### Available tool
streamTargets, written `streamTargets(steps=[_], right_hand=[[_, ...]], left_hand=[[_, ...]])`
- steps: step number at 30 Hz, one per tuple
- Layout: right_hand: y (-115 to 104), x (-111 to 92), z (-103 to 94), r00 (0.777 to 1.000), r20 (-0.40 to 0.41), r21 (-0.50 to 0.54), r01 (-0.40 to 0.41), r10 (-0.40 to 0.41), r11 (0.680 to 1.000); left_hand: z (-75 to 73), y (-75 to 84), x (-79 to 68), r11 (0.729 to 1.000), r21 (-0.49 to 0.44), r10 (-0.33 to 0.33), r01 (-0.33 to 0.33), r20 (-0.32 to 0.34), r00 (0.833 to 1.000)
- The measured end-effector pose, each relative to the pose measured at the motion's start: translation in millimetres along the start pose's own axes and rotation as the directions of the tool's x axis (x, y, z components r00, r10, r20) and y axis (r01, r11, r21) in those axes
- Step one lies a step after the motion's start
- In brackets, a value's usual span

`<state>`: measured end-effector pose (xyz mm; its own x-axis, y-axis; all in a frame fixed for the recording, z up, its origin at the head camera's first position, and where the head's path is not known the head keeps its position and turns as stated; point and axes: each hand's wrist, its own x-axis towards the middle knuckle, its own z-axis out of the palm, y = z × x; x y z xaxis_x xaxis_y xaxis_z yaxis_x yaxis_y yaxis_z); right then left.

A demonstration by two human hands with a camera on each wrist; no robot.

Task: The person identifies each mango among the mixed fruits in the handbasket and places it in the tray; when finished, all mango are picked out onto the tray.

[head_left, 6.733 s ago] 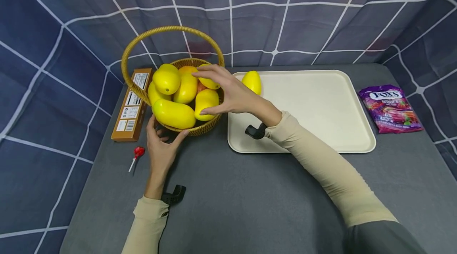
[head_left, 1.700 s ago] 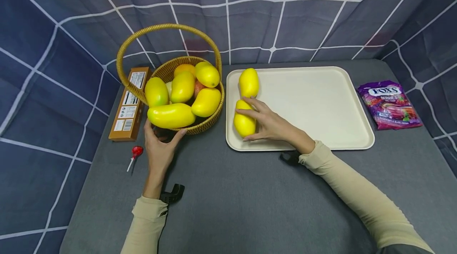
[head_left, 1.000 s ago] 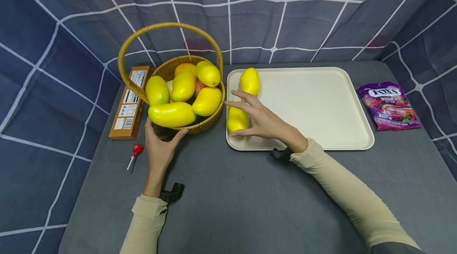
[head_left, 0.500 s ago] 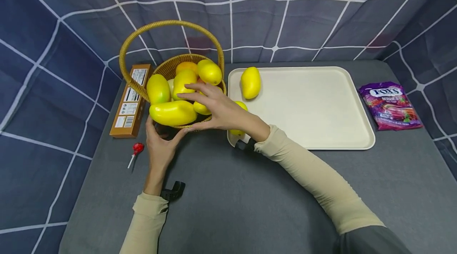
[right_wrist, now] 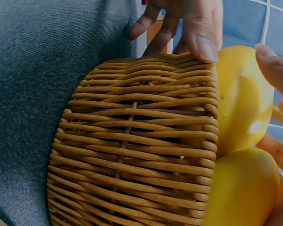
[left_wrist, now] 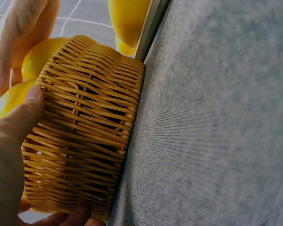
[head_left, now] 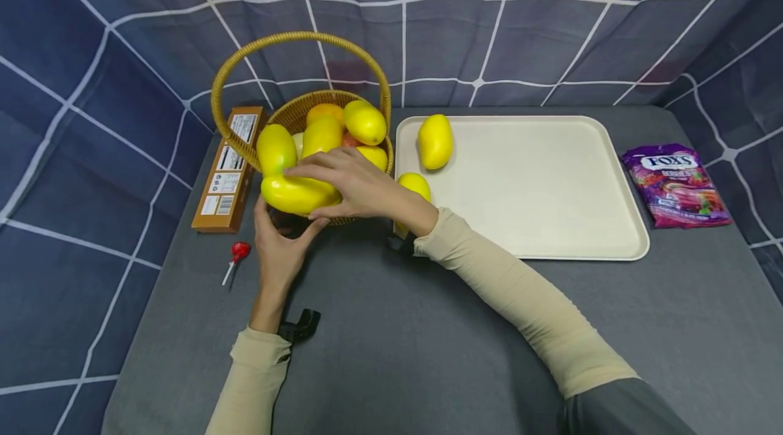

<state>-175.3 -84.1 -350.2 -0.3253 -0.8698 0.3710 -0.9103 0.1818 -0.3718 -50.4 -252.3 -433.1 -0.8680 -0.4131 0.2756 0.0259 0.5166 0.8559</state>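
Note:
A wicker basket [head_left: 300, 34] heaped with yellow mangoes and an orange fruit [head_left: 325, 112] stands left of the tray. My left hand [head_left: 278, 255] grips its near left side, thumb on the rim and fingers against the weave, as the right wrist view shows. Over the front of the basket my right hand [head_left: 351, 180] spans a long yellow mango [head_left: 296, 196], fingers across its far side and thumb on the near side. That mango [right_wrist: 243, 103] lies at the rim beside the left thumb. Two mangoes rest on the tray's left side, one at the back [head_left: 436, 141] and one in front [head_left: 414, 185], partly hidden by the right wrist.
The cream tray [head_left: 538, 183] lies right of the basket, with a purple candy bag [head_left: 677, 185] beyond it. Behind the basket's left side is a brown box [head_left: 228, 173]; a red lollipop [head_left: 240, 251] lies in front of it. A checked curtain [head_left: 446, 34] encloses the back and sides.
A second mango came from the basket to the tray, where my right hand let it go. That hand then moved left to the long mango. My left hand stayed on the basket.

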Motion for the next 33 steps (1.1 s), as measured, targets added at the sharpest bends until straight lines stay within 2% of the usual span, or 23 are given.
streamTargets(steps=[5, 9, 12, 15, 18, 21, 27, 33], right_hand=[[-2, -1, 3.3, 0.998, 0.059, -0.103, -0.014, 0.02, 0.995], [-3, 0, 4.5, 0.998, 0.063, -0.128, -0.014, 0.022, 0.992], [-3, 0, 4.2, 0.999, 0.042, -0.083, -0.007, 0.01, 0.996], [-4, 1, 1.9, 1.0, -0.007, 0.012, 0.016, -0.016, 1.0], [-5, 1, -3.8, 0.997, -0.075, 0.128, 0.044, -0.035, 0.991], [-5, -1, -10.1, 0.992, -0.123, 0.198, 0.055, -0.031, 0.979], [-5, -11, -16.1, 0.989, -0.15, 0.219, 0.028, 0.005, 0.975], [-3, -27, -24.3, 0.977, -0.21, 0.214, 0.003, 0.043, 0.977]], left_hand=[[-0.1, 0.3, 0.1, 1.0, -0.003, 0.0, 0.0, 0.002, 1.0], [-0.3, 0.6, 0.0, 1.0, -0.007, -0.003, 0.003, 0.0, 1.0], [-0.1, 0.0, -0.4, 1.0, 0.001, 0.001, -0.001, -0.005, 1.0], [0.5, -0.8, -0.2, 1.0, 0.006, 0.018, -0.018, -0.009, 1.0], [1.0, -1.1, 0.3, 0.999, -0.01, 0.037, -0.037, -0.009, 0.999], [1.6, -1.0, 0.1, 0.999, -0.017, 0.042, -0.042, -0.007, 0.999], [2.1, 0.6, 0.0, 1.0, 0.012, 0.029, -0.029, -0.006, 1.0], [1.8, 1.4, -1.6, 0.999, 0.024, 0.025, -0.025, -0.008, 1.0]])
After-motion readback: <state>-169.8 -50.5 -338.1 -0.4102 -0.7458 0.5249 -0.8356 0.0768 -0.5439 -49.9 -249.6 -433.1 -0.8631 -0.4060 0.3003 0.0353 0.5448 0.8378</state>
